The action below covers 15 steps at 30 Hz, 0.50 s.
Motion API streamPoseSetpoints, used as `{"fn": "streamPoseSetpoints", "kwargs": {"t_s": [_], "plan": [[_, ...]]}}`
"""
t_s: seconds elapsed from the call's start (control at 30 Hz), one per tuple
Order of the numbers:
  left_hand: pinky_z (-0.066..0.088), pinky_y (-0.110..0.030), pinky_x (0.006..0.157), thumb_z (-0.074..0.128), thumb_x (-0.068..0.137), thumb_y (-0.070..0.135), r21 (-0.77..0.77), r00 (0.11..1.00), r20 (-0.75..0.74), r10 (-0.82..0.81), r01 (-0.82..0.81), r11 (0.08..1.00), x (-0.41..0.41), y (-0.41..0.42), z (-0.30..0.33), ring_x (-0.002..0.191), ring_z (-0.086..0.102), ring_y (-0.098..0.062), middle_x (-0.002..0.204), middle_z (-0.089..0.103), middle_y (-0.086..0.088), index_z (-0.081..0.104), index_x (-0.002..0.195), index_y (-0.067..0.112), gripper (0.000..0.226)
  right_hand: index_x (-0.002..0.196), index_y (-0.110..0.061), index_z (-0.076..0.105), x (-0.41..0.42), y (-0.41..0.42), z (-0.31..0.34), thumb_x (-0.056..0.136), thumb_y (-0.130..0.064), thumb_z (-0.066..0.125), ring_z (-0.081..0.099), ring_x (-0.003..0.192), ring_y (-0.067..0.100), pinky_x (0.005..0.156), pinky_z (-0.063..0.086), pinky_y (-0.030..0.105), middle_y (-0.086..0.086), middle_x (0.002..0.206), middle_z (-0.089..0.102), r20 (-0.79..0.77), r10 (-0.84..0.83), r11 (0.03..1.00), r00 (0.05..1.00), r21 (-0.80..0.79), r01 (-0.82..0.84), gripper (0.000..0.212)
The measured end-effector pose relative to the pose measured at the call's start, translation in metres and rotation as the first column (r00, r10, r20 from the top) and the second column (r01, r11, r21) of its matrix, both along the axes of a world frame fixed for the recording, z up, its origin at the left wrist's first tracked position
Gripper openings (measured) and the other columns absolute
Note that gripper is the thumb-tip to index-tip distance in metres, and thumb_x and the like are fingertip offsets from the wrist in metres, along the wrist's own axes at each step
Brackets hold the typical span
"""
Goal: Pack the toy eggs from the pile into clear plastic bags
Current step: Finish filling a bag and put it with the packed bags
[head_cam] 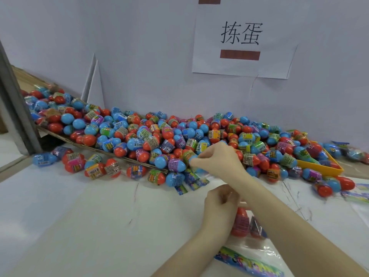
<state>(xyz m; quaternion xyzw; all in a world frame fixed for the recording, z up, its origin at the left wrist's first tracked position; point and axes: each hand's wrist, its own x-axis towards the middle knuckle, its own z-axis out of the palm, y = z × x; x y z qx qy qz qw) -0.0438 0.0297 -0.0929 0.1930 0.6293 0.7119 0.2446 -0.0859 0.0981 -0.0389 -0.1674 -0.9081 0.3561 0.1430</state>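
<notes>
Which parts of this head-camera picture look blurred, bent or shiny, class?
Head view: the wide lens bends the grey post at the left edge; the right hand reaching into the pile of red and blue plastic toy eggs is soft-edged; glare glints on the clear plastic bag; light is even, shadows faint.

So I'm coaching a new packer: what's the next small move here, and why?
Probably lift the egg and carry it to the bag: the right hand already pinches it at the pile's edge, the left hand holds the bag's mouth, and eggs already sit inside.
</notes>
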Motion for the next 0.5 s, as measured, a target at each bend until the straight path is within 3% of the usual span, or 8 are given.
{"fn": "streamPoseSetpoints", "kwargs": {"t_s": [0.1,0.17,0.23,0.37,0.43,0.5], "plan": [[0.048,-0.014,0.059,0.052,0.093,0.017,0.108,0.999,0.015,-0.037,0.035,0.994,0.001,0.001,-0.002,0.063,0.068,-0.011,0.068,0.071,0.002,0.064,0.081,0.008,0.019,0.065,-0.024,0.07,0.019,0.008,0.017,0.073,-0.031,0.069,0.058,0.062,0.009,0.058,0.047,0.017,-0.008,0.063,0.068,-0.183,-0.057,0.957,0.981,-0.289,0.002,0.01],[0.049,-0.014,0.059,0.053,0.093,0.017,0.121,1.0,0.013,-0.024,0.022,0.992,0.001,0.002,-0.001,0.062,0.069,-0.009,0.064,0.07,0.007,0.064,0.08,0.014,0.017,0.067,-0.025,0.069,0.038,0.015,0.026,0.076,-0.023,0.067,0.064,0.073,0.009,0.065,0.051,0.019,-0.013,0.065,0.07,-0.284,-0.101,0.871,0.953,-0.488,-0.053,0.009],[0.049,-0.014,0.059,0.052,0.093,0.016,0.122,1.0,-0.012,-0.016,0.017,0.992,0.001,0.002,-0.002,0.062,0.069,-0.01,0.066,0.07,0.007,0.064,0.08,0.015,0.017,0.072,-0.02,0.071,0.058,0.022,0.032,0.076,-0.013,0.066,0.067,0.076,0.013,0.065,0.055,0.02,-0.007,0.073,0.072,-0.331,-0.087,0.748,0.94,-0.645,-0.158,0.009],[0.05,-0.014,0.06,0.052,0.092,0.011,0.161,1.0,0.002,0.0,-0.001,0.987,0.003,0.001,0.002,0.064,0.069,-0.01,0.068,0.072,0.006,0.065,0.082,0.015,0.017,0.067,-0.02,0.076,0.092,0.029,0.033,0.055,-0.015,0.07,0.068,0.073,0.012,0.062,0.055,0.019,0.0,0.076,0.072,-0.375,-0.016,0.576,0.927,-0.761,-0.298,0.014],[0.051,-0.015,0.06,0.052,0.092,0.01,0.186,1.0,-0.016,0.008,-0.005,0.983,0.005,0.0,0.002,0.066,0.069,-0.011,0.069,0.072,0.004,0.066,0.083,0.013,0.016,0.065,-0.02,0.076,0.102,0.034,0.03,0.054,-0.021,0.064,0.068,0.07,0.009,0.061,0.054,0.017,-0.001,0.074,0.071,-0.399,-0.057,0.547,0.915,-0.779,-0.305,0.017],[0.052,-0.016,0.062,0.053,0.091,0.011,0.2,0.999,-0.052,0.006,0.004,0.98,0.007,0.0,0.002,0.068,0.07,-0.013,0.071,0.073,0.004,0.066,0.084,0.013,0.015,0.07,-0.019,0.076,0.109,0.039,0.027,0.052,-0.024,0.065,0.067,0.07,0.006,0.06,0.052,0.014,-0.003,0.074,0.072,-0.4,-0.082,0.576,0.913,-0.766,-0.284,0.021]]}}
